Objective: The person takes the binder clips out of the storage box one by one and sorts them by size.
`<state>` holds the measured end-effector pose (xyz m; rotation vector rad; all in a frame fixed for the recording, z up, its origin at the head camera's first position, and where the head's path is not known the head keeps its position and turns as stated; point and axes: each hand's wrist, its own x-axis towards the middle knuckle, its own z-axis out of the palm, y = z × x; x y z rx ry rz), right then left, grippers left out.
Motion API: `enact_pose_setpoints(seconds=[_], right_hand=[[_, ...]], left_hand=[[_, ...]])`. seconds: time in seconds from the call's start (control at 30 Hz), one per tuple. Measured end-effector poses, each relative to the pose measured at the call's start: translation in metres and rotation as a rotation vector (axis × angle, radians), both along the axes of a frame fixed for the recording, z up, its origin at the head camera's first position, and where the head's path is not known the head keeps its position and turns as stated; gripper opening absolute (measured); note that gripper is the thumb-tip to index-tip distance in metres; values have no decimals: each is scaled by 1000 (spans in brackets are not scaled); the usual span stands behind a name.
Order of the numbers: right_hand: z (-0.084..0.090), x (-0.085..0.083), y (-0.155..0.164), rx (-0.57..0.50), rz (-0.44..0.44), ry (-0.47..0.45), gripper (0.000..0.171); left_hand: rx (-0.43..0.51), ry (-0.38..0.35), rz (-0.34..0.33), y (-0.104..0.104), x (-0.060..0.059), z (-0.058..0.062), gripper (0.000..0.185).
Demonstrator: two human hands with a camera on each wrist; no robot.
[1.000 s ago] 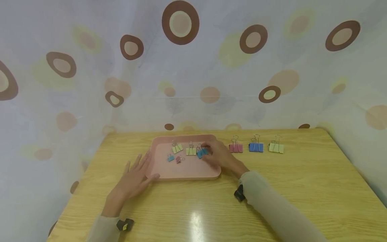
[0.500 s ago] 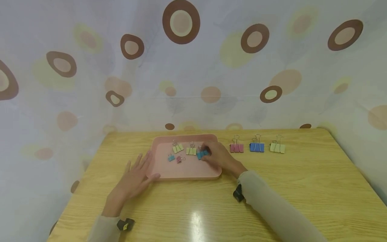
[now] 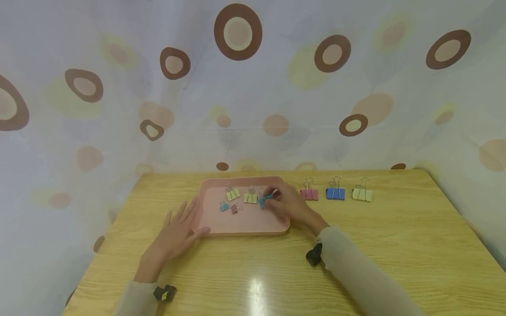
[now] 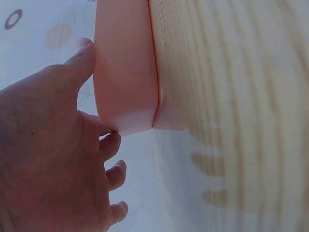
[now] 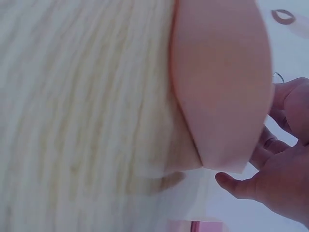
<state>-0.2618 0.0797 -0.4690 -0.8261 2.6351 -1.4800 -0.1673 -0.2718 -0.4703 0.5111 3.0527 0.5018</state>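
Note:
In the head view, my right hand (image 3: 287,202) reaches over the right part of a pink tray (image 3: 245,230) and pinches a blue binder clip (image 3: 264,201) between thumb and fingers; part of the clip is hidden. Left of it lie two yellow-green binder clips (image 3: 250,199), a small blue one (image 3: 224,206) and a small pink one (image 3: 235,209). My left hand (image 3: 174,239), fingers spread, touches the tray's left edge. The left wrist view shows that hand (image 4: 53,140) against the tray's outer wall (image 4: 126,67). The tray wall hides the held clip in the right wrist view.
Right of the tray, a row of larger binder clips stands on the wooden table (image 3: 379,245): pink (image 3: 309,194), blue (image 3: 335,193) and yellow-green (image 3: 362,195). A patterned cloth (image 3: 253,149) hangs behind the table's back edge.
The blue clip in my right fingers has tilted and seems slightly raised from its place in the tray. My left hand stays at the tray's edge.

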Motion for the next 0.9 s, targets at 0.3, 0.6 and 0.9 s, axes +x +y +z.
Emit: enact_pose_setpoints(seconds=[0.3, 0.6, 0.9], right_hand=[[17, 17, 13, -108, -88, -94, 10], [16, 34, 34, -205, -116, -7, 16], [12, 45, 47, -236, -163, -17, 19]], left_hand=[[5, -8, -1, 0, 1, 1, 84], [-3, -21, -4, 0, 0, 3, 84], [-2, -47, 4, 1, 0, 5, 85]])
